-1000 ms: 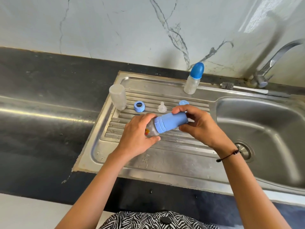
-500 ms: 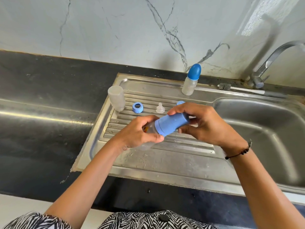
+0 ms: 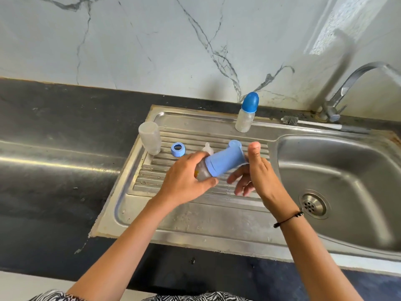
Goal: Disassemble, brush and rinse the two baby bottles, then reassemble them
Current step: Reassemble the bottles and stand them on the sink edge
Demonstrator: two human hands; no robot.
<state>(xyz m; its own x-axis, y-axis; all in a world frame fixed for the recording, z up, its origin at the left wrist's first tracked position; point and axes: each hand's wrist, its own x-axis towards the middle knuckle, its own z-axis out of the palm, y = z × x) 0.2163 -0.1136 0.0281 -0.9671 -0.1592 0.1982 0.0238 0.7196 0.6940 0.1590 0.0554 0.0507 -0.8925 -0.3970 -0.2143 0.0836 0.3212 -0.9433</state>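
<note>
Left hand: curled round the clear body of the held bottle, thumb underneath, above the ribbed drainboard.
Held bottle: lying tilted, clear base in the left palm, light blue cap pointing up and away to the right; orange mark visible on the clear part.
Right hand: just right of the cap, thumb straight up, fingers spread and pointing down-left, relaxed and grasping nothing; whether the fingertips touch the cap cannot be told. Dark beaded bracelet on the wrist.
Drainboard: steel, ribbed, wet with droplets, under both hands.
Basin: to the right, with round drain near the right wrist.
Blue ring: flat on the ribs, just beyond the left hand.
Clear teat: beside the ring, partly hidden behind the held bottle.
Second blue piece: peeking out behind the cap's far end; kind cannot be told.
Empty clear bottle body: standing at the drainboard's left edge, left of the ring.
Second bottle: upright on the sink's back rim, dark blue cap on.
Bottle brush: lying along the back rim, bristles to the left, near the tap.
Counter: dark, left of the sink.
Wall: white marble with grey veins.
</note>
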